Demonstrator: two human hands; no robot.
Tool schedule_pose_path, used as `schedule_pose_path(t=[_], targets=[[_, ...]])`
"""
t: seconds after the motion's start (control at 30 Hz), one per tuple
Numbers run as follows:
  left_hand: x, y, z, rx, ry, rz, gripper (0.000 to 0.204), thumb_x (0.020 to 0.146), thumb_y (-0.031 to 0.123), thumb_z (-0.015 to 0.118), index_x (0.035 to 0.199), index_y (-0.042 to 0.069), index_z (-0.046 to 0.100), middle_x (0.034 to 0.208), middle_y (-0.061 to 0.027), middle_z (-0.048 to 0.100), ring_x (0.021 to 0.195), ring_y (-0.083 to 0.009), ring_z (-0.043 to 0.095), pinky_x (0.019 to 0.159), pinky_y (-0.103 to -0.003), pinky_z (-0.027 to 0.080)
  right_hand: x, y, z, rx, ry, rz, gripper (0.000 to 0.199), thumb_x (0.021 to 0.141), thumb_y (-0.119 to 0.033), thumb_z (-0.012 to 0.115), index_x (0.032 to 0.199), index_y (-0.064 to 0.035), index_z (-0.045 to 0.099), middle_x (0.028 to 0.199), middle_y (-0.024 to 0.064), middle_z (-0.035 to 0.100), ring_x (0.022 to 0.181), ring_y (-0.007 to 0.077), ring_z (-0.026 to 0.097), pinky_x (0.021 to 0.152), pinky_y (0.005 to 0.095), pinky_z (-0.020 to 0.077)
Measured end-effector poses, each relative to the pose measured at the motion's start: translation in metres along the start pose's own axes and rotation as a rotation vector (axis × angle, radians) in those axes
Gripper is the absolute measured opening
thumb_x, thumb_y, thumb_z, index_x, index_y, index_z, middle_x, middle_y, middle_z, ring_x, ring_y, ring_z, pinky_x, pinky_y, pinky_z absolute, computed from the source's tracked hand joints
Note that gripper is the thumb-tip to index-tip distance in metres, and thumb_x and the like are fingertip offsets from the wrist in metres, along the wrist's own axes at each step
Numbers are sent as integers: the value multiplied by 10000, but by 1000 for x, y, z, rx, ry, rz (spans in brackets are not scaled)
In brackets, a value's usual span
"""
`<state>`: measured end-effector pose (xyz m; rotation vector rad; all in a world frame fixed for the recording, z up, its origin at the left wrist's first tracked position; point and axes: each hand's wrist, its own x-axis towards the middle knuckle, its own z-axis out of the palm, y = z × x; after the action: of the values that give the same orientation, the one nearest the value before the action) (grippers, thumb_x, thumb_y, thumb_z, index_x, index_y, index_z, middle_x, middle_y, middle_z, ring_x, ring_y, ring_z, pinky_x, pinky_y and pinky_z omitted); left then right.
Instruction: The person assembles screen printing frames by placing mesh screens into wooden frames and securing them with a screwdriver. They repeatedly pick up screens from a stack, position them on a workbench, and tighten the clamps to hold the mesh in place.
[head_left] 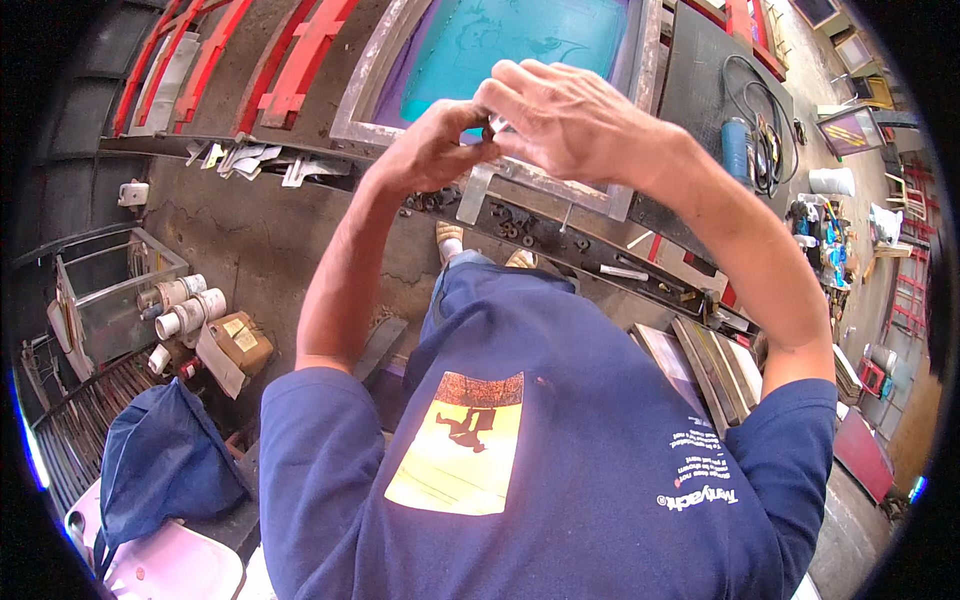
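Note:
My left hand (440, 148) and my right hand (560, 118) meet over the near edge of a screen-printing frame (352, 108). Fingers of both are closed around a small dark and silvery piece (492, 128), mostly hidden, so its kind cannot be made out. Beneath the hands, the frame's teal mesh (450, 62) has a purple border. A flat metal strip (475, 193) sticks out from the near edge, just below my left fingers.
Red metal arms (300, 75) lie at the back left. A blue cylinder (736, 150) and a coiled black cable (765, 150) rest on the dark board at right. Several nuts and washers (515, 222) sit along the near rail. A blue bag (165, 455) hangs over a pink chair (180, 565).

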<state>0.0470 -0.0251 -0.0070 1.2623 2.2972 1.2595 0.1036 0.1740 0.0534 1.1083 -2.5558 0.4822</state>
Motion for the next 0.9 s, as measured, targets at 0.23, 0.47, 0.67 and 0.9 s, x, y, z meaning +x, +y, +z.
schedule_pose_path(t=[0.23, 0.47, 0.67, 0.9], targets=[[10, 21, 2, 16, 95, -23, 275, 769, 144, 784, 976, -1, 677, 882, -196, 695, 780, -364, 663, 696, -378, 519, 15, -24, -18, -14, -328, 509, 286, 932, -271, 542, 1069, -20, 557, 853, 210, 697, 808, 378, 685, 743, 498, 533], [4, 4, 5, -88, 74, 42, 272, 797, 162, 780, 949, -24, 653, 833, -178, 690, 776, -244, 700, 704, -374, 521, -2, -14, -16, -3, -179, 366, 328, 913, -278, 557, 1088, -1, 568, 877, 213, 690, 825, 399, 677, 765, 508, 521], [15, 9, 12, -104, 212, 129, 304, 774, 166, 802, 930, -34, 633, 754, -114, 672, 693, -178, 622, 681, -333, 510, 1, -10, -9, 20, -118, 428, 340, 940, -336, 546, 1026, -9, 581, 842, 224, 684, 822, 411, 682, 749, 510, 527], [16, 11, 8, 74, 203, 62, 273, 782, 121, 745, 1020, 28, 650, 911, -147, 705, 810, -258, 682, 730, -397, 524, 16, -22, -18, -2, -332, 547, 387, 921, -364, 594, 1113, -31, 547, 1055, 251, 677, 893, 392, 687, 774, 479, 534]])
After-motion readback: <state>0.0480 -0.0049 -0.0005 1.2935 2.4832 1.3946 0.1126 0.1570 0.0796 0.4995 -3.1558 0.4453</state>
